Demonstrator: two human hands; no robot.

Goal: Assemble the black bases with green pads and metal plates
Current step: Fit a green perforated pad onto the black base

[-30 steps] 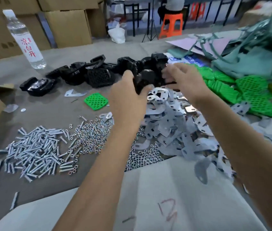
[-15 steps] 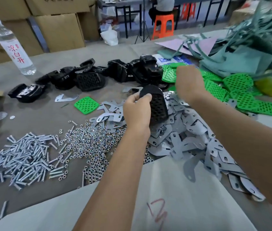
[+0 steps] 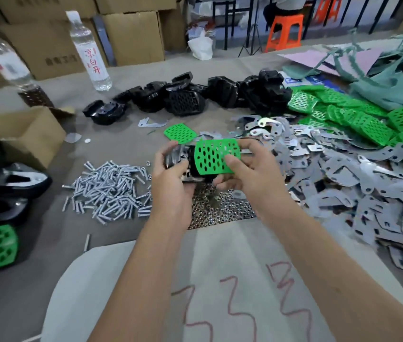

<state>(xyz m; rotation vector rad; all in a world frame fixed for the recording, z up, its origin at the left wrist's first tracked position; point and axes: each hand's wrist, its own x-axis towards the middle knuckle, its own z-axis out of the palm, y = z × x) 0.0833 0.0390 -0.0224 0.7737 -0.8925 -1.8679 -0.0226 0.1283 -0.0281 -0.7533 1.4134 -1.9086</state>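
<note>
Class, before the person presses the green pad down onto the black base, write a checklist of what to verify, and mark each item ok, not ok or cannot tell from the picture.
1. Black plastic base gripped by the left hand: ok.
2. Perforated green rubber pad held by the right hand, thumb on its face: ok.
3. Pad laid over the base: ok.
4. Pad edges seated flush in the base: cannot tell, the hands hide them.
5. Grey metal plates lying to the right for the next step: ok.
6. Silver screws piled to the left: ok.
</note>
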